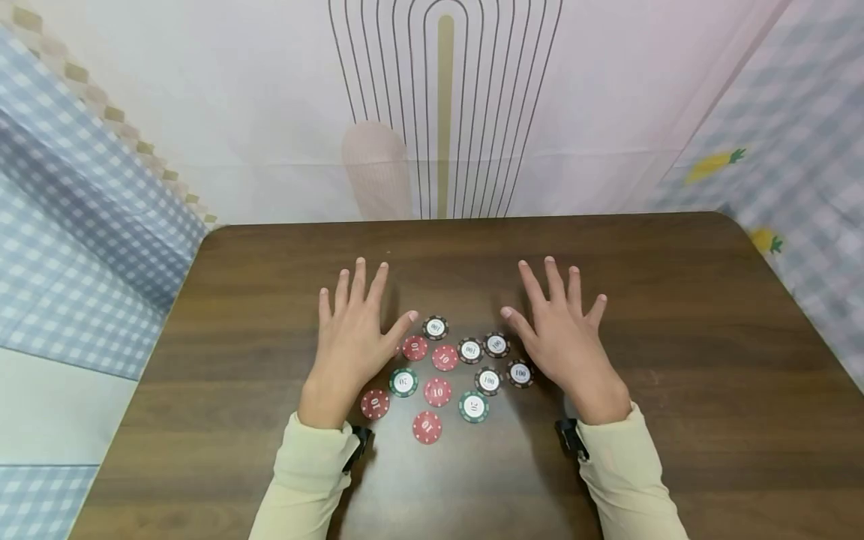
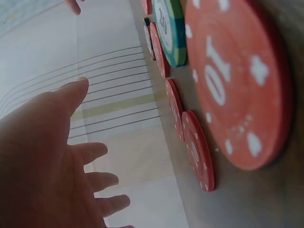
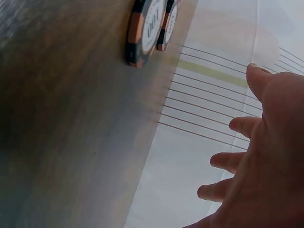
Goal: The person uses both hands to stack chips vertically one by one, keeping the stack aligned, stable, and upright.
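Several poker chips lie flat on the dark wooden table (image 1: 675, 360) between my two hands: red 10 chips (image 1: 427, 427), green 20 chips (image 1: 474, 406) and black 100 chips (image 1: 520, 373). My left hand (image 1: 354, 330) is spread open, palm down, left of the chips, its thumb near a red chip (image 1: 415, 347). On the right side my right hand (image 1: 560, 330) is spread the same way, thumb close to a black chip (image 1: 496, 344). Neither hand holds anything. The left wrist view shows a red 10 chip (image 2: 232, 80) close up; the right wrist view shows a black 100 chip (image 3: 145, 28).
A pale curtain with dark arch lines (image 1: 442, 105) hangs behind the table's far edge. Blue checked cloth (image 1: 74, 240) lies to the left, and checked cloth with yellow pineapples (image 1: 796, 165) to the right. The table's corners are rounded.
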`<control>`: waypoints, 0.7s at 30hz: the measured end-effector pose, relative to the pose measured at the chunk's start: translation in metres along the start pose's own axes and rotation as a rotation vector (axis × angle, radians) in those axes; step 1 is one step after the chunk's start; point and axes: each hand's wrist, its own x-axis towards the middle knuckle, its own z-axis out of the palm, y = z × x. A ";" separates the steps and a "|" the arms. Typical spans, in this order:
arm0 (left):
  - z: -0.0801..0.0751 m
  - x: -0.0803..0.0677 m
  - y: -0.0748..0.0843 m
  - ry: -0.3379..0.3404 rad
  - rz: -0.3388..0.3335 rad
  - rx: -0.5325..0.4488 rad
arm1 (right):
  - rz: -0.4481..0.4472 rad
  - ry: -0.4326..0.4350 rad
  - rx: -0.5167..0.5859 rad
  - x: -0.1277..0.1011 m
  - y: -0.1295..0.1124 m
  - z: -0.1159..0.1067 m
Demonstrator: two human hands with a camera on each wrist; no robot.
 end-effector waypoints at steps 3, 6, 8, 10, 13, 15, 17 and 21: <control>-0.002 -0.002 0.001 -0.003 0.012 -0.017 | 0.002 -0.003 -0.007 -0.001 -0.002 -0.002; -0.003 -0.003 0.001 0.008 0.030 -0.025 | 0.004 -0.001 -0.008 -0.003 -0.003 -0.005; -0.003 -0.004 0.002 0.015 0.044 -0.029 | 0.004 -0.001 -0.003 -0.005 -0.003 -0.006; -0.002 -0.005 0.004 0.017 0.057 -0.034 | 0.003 -0.006 0.004 -0.007 -0.004 -0.007; -0.002 -0.006 0.006 0.007 0.073 -0.038 | -0.005 -0.014 0.002 -0.010 -0.006 -0.008; -0.002 -0.007 0.008 0.003 0.080 -0.038 | -0.021 -0.013 -0.004 -0.011 -0.008 -0.009; -0.002 -0.008 0.009 0.004 0.086 -0.038 | -0.048 -0.001 -0.012 -0.012 -0.010 -0.009; -0.004 -0.007 0.013 0.014 0.118 -0.029 | -0.102 0.015 0.011 -0.012 -0.015 -0.009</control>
